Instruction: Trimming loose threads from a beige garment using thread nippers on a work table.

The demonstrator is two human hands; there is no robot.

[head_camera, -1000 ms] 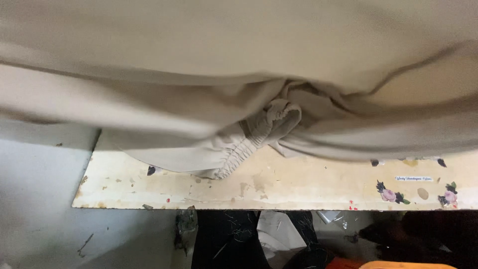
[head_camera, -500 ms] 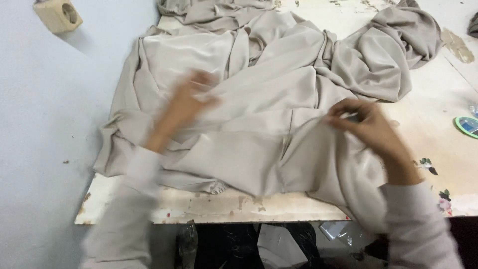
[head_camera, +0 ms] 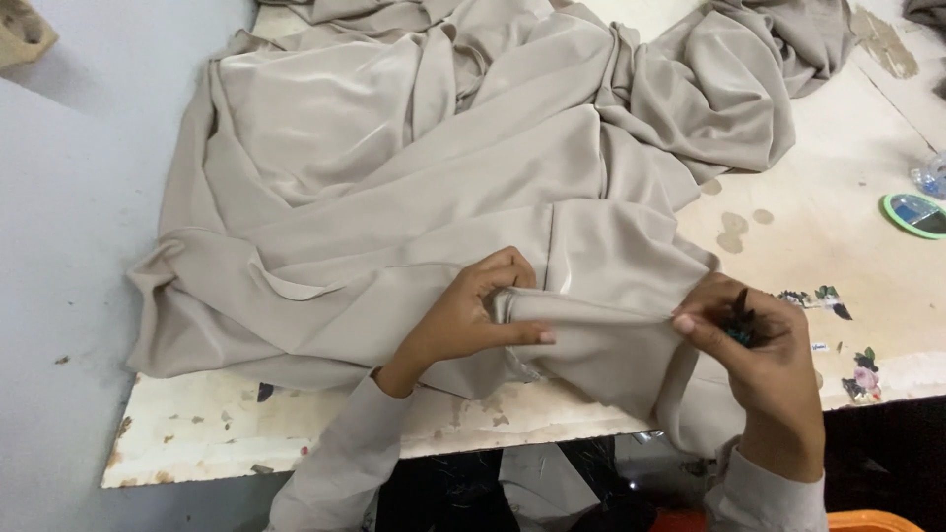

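Note:
A large beige garment [head_camera: 414, 167] lies crumpled over a cream worktable [head_camera: 818, 227]. My left hand [head_camera: 473, 320] pinches a folded edge of the beige fabric near the table's front edge. My right hand [head_camera: 759, 345] grips the same fold a short way to the right, so the edge is stretched between both hands. A small dark tool [head_camera: 739, 317] with a teal part sits between the fingers of my right hand. Both sleeves are light beige.
A round green-rimmed object [head_camera: 914, 214] and a clear plastic item [head_camera: 931, 177] lie at the table's right side. A grey-blue wall [head_camera: 69, 246] runs along the left with a beige socket box [head_camera: 25, 34]. Dark clutter and something orange [head_camera: 857, 520] sit below the table's front.
The fabric filled the view a second ago, then dropped onto the table. Both hands have since come together at the front edge and taken hold of one fold.

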